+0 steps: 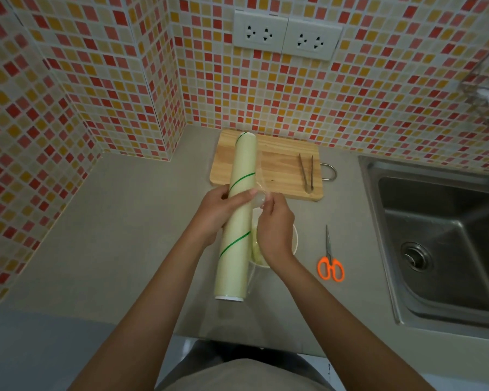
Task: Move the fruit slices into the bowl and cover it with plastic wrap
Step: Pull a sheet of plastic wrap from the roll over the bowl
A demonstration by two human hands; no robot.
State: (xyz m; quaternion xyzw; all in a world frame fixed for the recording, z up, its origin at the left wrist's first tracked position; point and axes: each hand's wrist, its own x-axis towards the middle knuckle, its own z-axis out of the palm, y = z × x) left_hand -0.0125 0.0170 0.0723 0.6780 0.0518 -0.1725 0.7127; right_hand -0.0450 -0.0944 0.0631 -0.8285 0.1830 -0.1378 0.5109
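Grey countertop [124, 221], mosaic-tiled walls [96, 80], steel sink [441, 244] at right. Left hand [218, 210] wraps plastic wrap roll [237, 215]; right hand [274, 224] pinches its loose film above the bowl [294, 241]. Cutting board [277, 167], tongs [307, 172], scissors [330, 261] nearby.

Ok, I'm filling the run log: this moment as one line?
step: starting wrap | left hand: grips roll | right hand: pinches film edge | bowl: uncovered

- Light dim, even, diffuse; no hard shadows.
- Soft glare on sink [446, 238] steel.
- Wide-angle bowing of tiled wall [96, 80] toward edges.
- Right edge blurred; overall softness.
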